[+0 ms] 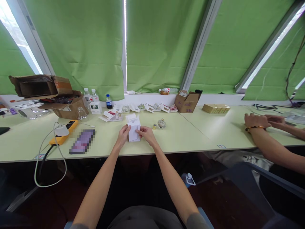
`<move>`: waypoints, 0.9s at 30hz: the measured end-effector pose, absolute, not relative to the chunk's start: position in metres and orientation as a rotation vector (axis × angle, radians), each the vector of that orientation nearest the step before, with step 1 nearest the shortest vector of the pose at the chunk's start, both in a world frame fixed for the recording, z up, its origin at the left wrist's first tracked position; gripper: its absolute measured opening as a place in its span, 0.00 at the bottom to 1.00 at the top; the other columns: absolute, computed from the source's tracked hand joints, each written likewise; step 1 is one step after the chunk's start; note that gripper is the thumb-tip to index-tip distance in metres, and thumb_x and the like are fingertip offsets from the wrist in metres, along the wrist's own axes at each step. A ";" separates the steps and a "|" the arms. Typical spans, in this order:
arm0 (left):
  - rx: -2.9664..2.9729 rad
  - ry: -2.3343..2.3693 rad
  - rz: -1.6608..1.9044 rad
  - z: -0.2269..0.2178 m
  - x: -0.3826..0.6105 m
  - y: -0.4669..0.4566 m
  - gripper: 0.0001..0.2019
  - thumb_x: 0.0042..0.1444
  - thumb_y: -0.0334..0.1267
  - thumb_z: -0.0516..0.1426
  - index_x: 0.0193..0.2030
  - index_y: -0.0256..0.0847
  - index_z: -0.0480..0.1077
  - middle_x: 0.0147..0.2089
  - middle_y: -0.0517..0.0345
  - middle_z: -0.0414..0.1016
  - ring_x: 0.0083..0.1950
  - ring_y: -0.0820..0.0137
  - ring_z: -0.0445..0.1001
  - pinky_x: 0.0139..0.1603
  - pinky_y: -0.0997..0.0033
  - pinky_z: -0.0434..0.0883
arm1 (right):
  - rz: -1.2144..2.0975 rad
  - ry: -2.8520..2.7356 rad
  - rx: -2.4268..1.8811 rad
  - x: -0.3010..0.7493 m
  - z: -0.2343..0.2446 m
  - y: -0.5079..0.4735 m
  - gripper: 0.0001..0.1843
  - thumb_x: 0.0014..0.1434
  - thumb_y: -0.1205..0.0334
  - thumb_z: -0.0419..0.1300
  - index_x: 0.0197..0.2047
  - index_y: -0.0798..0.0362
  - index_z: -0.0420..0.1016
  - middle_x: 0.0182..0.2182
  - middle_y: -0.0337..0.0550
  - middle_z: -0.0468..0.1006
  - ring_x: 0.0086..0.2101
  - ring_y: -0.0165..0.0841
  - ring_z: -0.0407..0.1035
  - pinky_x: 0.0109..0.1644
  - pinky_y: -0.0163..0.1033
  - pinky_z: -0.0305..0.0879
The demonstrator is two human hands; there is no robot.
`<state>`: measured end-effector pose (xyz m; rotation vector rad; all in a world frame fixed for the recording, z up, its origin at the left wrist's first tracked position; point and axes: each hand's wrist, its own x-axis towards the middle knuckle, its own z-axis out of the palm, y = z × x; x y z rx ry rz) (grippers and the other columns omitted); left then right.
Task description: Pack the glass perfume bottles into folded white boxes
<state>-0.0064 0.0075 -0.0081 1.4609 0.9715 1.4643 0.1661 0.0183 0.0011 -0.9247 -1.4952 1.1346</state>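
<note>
Here's your white paper carton (pixel 133 136), over the table (pixel 195 136) near its front edge, right between your two hands. Your left hand (pixel 123 135) pinches its left side, thumb on the face; your right hand (pixel 147 134) grips the right edge by the fingertips. It looks light, thin card: stiff along the folds, likely quick to crease, probably not slippery. Side edges look the best hold, with little squeeze. And your forearms reach forward, angling inward, hands level, just left of the glass ornament (pixel 161 124).
</note>
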 end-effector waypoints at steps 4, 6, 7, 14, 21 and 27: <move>1.504 1.022 1.511 -0.009 -0.004 0.008 0.21 0.54 0.52 0.58 0.47 0.39 0.74 0.54 0.48 0.72 0.54 0.59 0.70 0.48 0.66 0.69 | 1.134 -1.584 -0.916 0.165 -0.002 0.016 0.21 0.44 0.46 0.67 0.34 0.54 0.76 0.26 0.40 0.75 0.23 0.29 0.66 0.26 0.35 0.64; 1.522 1.021 1.535 -0.009 -0.003 0.008 0.20 0.54 0.52 0.58 0.46 0.39 0.75 0.55 0.48 0.72 0.55 0.59 0.69 0.48 0.66 0.69 | 1.088 -1.586 -0.938 0.164 -0.003 0.016 0.21 0.44 0.45 0.67 0.34 0.54 0.75 0.28 0.40 0.75 0.22 0.28 0.66 0.25 0.34 0.63; 1.522 1.022 1.549 -0.010 -0.003 0.008 0.21 0.55 0.53 0.57 0.46 0.39 0.75 0.55 0.48 0.72 0.55 0.60 0.69 0.49 0.66 0.69 | 1.063 -1.578 -0.948 0.163 -0.003 0.016 0.21 0.43 0.45 0.67 0.33 0.54 0.75 0.28 0.40 0.75 0.22 0.28 0.66 0.25 0.34 0.63; 1.458 1.230 1.712 -0.015 -0.010 0.012 0.21 0.59 0.54 0.51 0.44 0.40 0.74 0.53 0.47 0.71 0.49 0.63 0.72 0.44 0.66 0.70 | 1.088 -1.425 -0.961 0.173 -0.002 0.023 0.22 0.42 0.45 0.68 0.32 0.55 0.74 0.22 0.38 0.72 0.20 0.28 0.64 0.22 0.33 0.61; 1.590 1.178 1.627 -0.017 -0.007 0.009 0.34 0.54 0.44 0.59 0.67 0.49 0.52 0.61 0.44 0.62 0.44 0.66 0.73 0.38 0.68 0.72 | 1.139 -1.177 -0.863 0.190 0.024 0.033 0.23 0.40 0.47 0.70 0.32 0.55 0.73 0.21 0.39 0.73 0.21 0.29 0.67 0.23 0.34 0.65; 1.596 1.102 1.539 -0.020 -0.005 0.014 0.29 0.52 0.40 0.59 0.61 0.41 0.60 0.56 0.44 0.68 0.48 0.63 0.73 0.44 0.63 0.72 | 1.169 -1.143 -0.760 0.195 0.051 0.040 0.21 0.42 0.49 0.70 0.33 0.55 0.73 0.24 0.39 0.74 0.23 0.29 0.70 0.29 0.36 0.71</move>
